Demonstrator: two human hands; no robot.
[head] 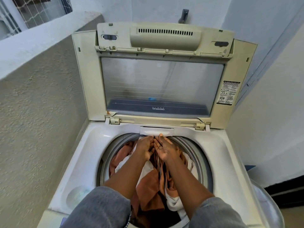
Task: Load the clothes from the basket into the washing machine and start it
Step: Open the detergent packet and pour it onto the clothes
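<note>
A white top-loading washing machine stands below me with its lid raised upright at the back. Its drum holds rust-orange and white clothes. Both my arms reach over the drum toward its far rim. My left hand and my right hand hover side by side just above the clothes, fingers extended and apart, palms turned toward each other, with nothing in them. The fingertips lie close to the small white tray at the back edge of the opening. No basket can be identified with certainty.
A rough plastered wall runs along the left of the machine, with a ledge and window above it. A tap sticks out of the wall behind the lid. A white wall closes the right side; a curved translucent rim shows at lower right.
</note>
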